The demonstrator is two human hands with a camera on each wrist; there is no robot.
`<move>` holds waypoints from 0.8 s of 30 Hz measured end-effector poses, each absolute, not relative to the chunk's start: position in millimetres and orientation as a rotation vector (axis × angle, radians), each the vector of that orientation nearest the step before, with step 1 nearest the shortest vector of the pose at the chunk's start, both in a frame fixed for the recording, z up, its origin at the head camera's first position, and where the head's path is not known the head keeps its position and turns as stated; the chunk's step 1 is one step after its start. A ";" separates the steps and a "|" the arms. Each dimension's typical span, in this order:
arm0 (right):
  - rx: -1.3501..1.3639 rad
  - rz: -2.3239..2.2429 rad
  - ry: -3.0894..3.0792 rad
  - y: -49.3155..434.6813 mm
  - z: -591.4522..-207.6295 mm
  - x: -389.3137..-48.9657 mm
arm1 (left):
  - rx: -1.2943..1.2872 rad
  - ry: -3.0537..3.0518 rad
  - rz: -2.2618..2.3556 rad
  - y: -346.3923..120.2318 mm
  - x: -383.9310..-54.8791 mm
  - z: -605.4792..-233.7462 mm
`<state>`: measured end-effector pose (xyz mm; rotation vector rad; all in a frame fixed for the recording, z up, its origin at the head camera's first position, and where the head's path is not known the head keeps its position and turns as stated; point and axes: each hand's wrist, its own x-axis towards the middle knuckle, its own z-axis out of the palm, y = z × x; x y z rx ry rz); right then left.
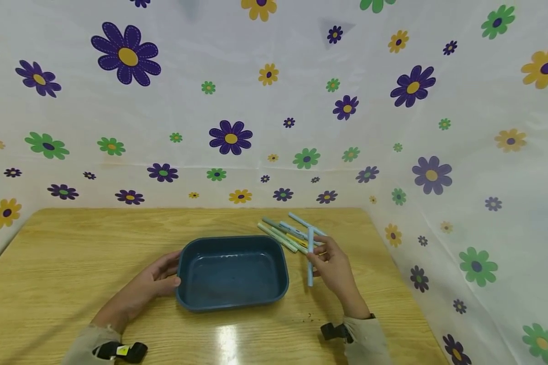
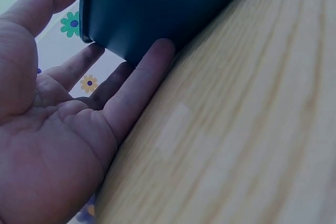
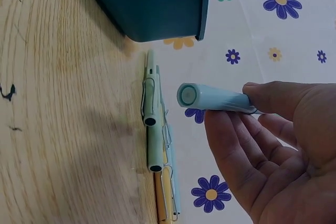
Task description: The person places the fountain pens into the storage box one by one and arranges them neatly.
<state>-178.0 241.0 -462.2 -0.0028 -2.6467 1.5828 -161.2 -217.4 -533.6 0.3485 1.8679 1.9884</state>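
A dark blue rectangular tub (image 1: pixel 233 279) stands on the table. My left hand (image 1: pixel 148 286) touches its left side; in the left wrist view the fairly straight fingers (image 2: pixel 128 87) rest against the outer wall. To the right of the tub, my right hand (image 1: pixel 337 266) pinches a light blue pen (image 1: pixel 310 241) between thumb and fingers. The right wrist view shows that pen's round end (image 3: pixel 188 95) facing the camera, held off the table. Beyond the hand lies a loose group of pens (image 1: pixel 278 237) in green, yellow and blue, several with wire clips.
The wooden table (image 1: pixel 118 238) ends at a white flower-printed sheet (image 1: pixel 178 106) at the back and right. Small dark specks (image 1: pixel 308 318) mark the wood in front of the right hand. Each wrist wears a black strap (image 1: pixel 118 351).
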 end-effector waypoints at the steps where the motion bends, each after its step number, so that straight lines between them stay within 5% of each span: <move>1: -0.001 1.581 -2.645 240.2 -462.4 -178.3 | 0.347 1.869 1.991 -217.7 -161.1 -533.6; 24: 0.035 1.601 -2.622 216.6 -453.5 -172.7 | 0.360 1.827 2.019 -217.0 -160.5 -535.6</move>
